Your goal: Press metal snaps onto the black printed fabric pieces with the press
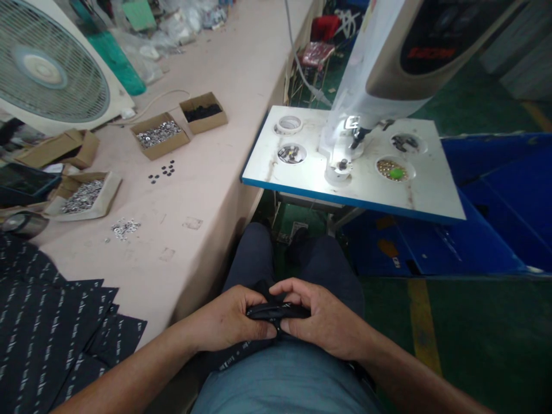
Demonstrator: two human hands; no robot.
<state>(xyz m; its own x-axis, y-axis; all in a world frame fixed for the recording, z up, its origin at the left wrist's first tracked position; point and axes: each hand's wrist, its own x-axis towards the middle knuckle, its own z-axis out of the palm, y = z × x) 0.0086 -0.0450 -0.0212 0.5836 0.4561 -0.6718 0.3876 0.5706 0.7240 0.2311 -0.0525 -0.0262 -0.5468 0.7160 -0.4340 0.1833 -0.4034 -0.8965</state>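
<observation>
A black fabric piece [276,311] with small white print is bunched in front of my belly, over my lap. My left hand [235,316] is closed on its left side, thumb lying along the near edge. On the right side my right hand [317,316] pinches the same fabric, its index finger curled over the top. Both thumbs almost meet near a small shiny spot on the cloth, too small to make out. More dark printed cloth hangs below my left forearm.
A pressing machine [345,144] stands ahead on a white table [297,183] with parts wells. Left, a bench [207,190] carries boxes of metal fasteners [157,135], loose black pieces [161,171], a silver pile [125,229], stacked printed black cloth [56,333] and a fan [47,69].
</observation>
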